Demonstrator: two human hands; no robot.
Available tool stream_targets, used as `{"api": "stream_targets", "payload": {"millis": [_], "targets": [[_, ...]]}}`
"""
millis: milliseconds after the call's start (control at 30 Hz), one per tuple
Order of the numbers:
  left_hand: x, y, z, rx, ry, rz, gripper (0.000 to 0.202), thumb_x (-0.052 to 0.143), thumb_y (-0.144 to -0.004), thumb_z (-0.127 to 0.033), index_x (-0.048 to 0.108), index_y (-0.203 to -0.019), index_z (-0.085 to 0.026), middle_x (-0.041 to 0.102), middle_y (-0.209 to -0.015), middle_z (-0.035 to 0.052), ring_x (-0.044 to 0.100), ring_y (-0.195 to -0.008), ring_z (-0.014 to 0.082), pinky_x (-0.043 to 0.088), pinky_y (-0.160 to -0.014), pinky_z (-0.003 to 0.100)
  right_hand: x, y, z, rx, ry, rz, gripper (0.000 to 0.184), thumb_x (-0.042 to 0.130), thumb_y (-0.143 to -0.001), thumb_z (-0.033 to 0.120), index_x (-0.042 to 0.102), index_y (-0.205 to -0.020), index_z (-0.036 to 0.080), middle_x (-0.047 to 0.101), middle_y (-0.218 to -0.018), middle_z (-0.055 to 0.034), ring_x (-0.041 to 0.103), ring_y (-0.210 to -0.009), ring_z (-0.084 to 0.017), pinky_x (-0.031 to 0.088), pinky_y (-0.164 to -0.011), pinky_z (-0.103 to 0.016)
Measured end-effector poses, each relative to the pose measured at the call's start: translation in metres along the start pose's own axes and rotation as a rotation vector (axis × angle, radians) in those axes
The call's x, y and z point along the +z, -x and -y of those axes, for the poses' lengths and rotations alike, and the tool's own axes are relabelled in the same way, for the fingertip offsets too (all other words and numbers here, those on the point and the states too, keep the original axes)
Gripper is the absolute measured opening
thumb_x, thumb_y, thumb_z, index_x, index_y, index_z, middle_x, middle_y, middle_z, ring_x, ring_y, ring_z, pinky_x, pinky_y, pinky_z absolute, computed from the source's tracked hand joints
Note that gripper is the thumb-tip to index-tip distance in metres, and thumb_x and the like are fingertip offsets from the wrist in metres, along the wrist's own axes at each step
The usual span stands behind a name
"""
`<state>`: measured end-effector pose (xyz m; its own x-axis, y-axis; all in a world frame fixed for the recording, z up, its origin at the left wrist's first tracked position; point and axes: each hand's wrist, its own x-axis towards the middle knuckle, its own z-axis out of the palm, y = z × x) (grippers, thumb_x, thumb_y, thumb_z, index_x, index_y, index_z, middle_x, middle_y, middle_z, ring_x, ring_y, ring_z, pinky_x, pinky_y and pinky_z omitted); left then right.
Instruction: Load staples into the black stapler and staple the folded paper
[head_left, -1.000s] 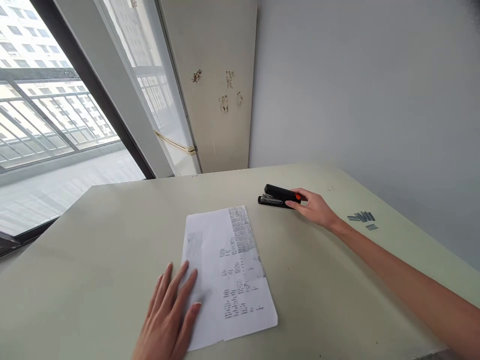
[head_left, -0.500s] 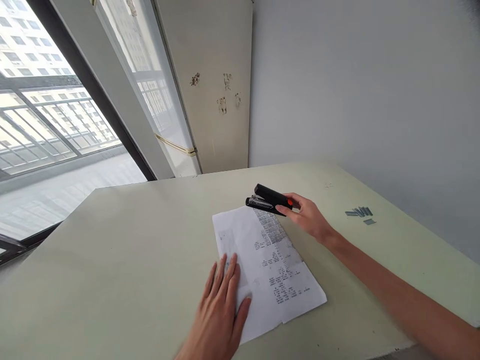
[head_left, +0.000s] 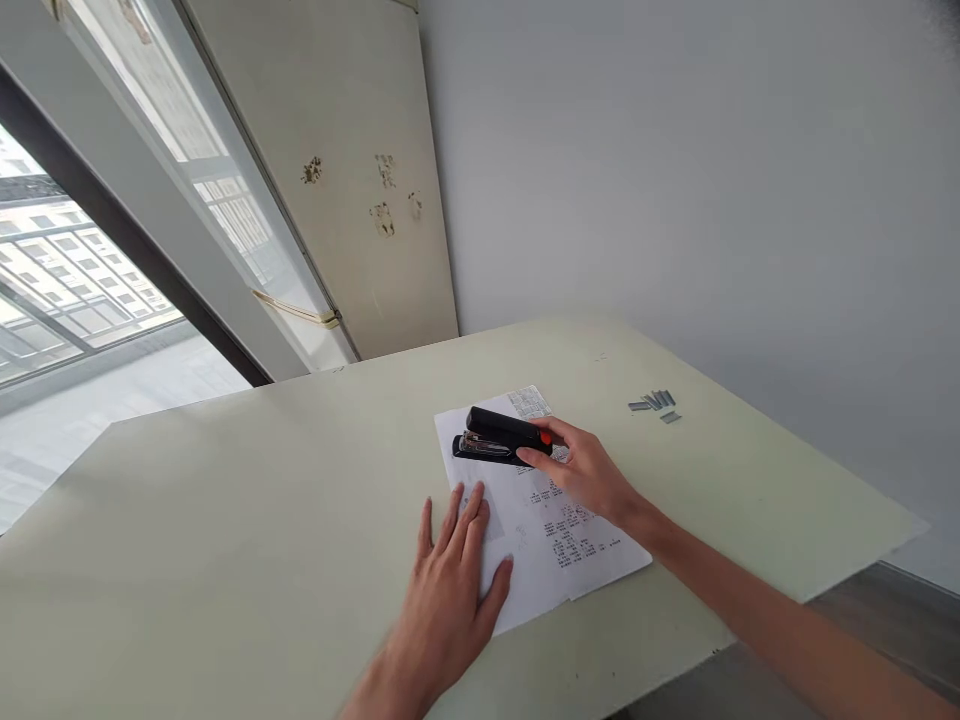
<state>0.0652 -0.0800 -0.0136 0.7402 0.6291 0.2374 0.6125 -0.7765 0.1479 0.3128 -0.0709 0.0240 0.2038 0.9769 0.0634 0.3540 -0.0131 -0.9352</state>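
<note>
Printed sheets of paper (head_left: 525,560) lie on the pale green table, their lower edges slightly out of line. My left hand (head_left: 454,580) rests flat on the left side of the paper, fingers spread. In my right hand (head_left: 585,465) is a black stapler (head_left: 506,435) with a red-orange spot near its back end. The stapler's jaws are apart and point left, over the upper part of the sheets. Whether its base touches the paper I cannot tell. Part of the printed text is hidden behind the stapler and my right hand.
Several strips of staples (head_left: 654,402) lie to the right on the table (head_left: 262,520). A fridge (head_left: 360,200) with worn patches stands behind the table's far edge, beside a grey wall (head_left: 675,180). At the left is a window (head_left: 67,270) with a railing outside.
The stapler in my right hand has moved left and nearer, from the paper's top edge to over its upper left part. The view has turned to the right. My left hand stays on the paper.
</note>
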Motion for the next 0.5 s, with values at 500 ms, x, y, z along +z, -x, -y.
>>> {"api": "stream_targets", "payload": {"millis": [500], "targets": [[0.015, -0.043, -0.002, 0.065, 0.013, -0.046, 0.053, 0.042, -0.110, -0.039, 0.038, -0.158, -0.019, 0.041, -0.166, 0.0077, 0.029, -0.157, 0.0298, 0.027, -0.128, 0.061, -0.039, -0.042, -0.027, -0.010, 0.097, -0.121, 0.040, 0.066, -0.089, 0.053, 0.070, -0.118, 0.026, 0.076, -0.104, -0.0068, 0.068, -0.073, -0.022, 0.051, -0.057, -0.032]]}}
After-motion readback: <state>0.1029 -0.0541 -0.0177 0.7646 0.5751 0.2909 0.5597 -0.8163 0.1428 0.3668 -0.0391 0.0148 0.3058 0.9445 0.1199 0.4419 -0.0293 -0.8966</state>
